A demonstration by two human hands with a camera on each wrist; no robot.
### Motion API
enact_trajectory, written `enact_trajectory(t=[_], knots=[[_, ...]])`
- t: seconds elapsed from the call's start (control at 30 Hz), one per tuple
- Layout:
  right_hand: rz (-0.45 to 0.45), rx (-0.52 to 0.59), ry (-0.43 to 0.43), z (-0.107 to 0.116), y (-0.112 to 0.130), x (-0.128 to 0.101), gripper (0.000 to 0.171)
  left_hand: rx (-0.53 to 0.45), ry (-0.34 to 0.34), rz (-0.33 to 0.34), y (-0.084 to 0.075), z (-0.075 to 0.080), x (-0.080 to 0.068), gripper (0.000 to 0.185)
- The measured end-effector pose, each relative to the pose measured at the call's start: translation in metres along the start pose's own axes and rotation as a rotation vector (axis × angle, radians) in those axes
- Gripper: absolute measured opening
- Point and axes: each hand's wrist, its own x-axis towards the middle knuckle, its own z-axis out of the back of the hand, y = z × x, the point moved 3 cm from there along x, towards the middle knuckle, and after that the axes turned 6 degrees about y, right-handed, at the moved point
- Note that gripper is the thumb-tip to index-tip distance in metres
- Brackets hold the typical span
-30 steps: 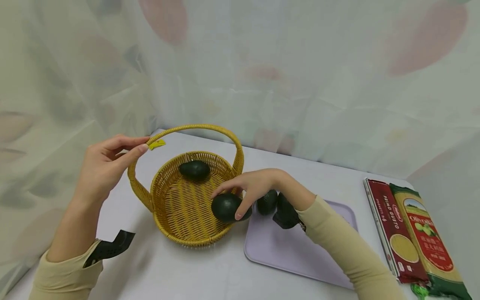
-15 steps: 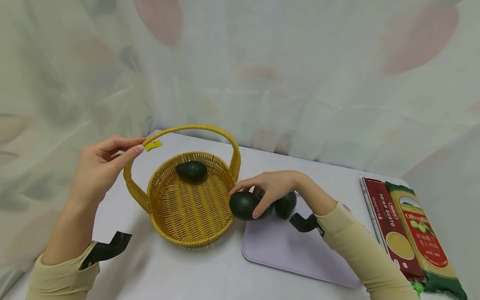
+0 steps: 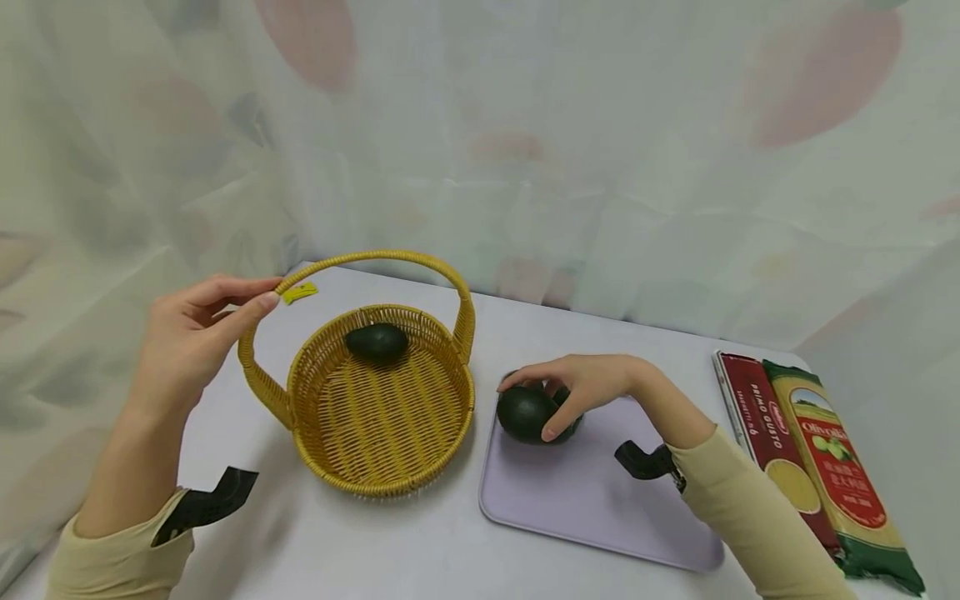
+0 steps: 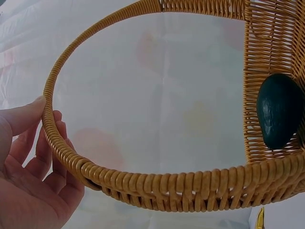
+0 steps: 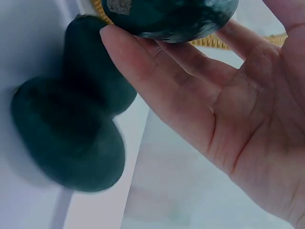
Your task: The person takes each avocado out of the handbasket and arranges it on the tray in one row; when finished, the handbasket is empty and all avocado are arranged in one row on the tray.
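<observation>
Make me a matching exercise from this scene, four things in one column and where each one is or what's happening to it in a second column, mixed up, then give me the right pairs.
Things:
1. wicker basket
2. avocado in the right hand
3. lilac tray
4. pasta packets

Places or states:
A. lying at the table's right edge
B. handle touched by the left hand
C. gripped by the right hand over the tray's left end
D. flat on the table, between the basket and the packets

Pairs: 1-B, 2-C, 3-D, 4-A
</observation>
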Motion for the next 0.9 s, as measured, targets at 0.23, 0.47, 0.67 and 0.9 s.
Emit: enact_trajectory(t=[0.23,0.47,0.67,0.9], knots=[[-0.035,-0.002,-0.056,-0.008,-0.02,-0.021,0.07,-0.016,-0.002,-0.011,0.0,0.001,0.0,0.02],[-0.049,0.048,-0.122,-0.015,-0.037,-0.043,0.07,-0.045,-0.005,-0.019,0.001,0.0,0.0,0.016],[-0.039,0.116,-0.25,-0.024,-0.055,-0.058,0.067,-0.007,-0.014,-0.002,0.001,0.0,-0.001,0.017],[-0.119,0.298,-0.409,-0.041,-0.079,-0.071,0.064,0.015,-0.02,0.022,0.001,-0.001,-0.001,0.016]])
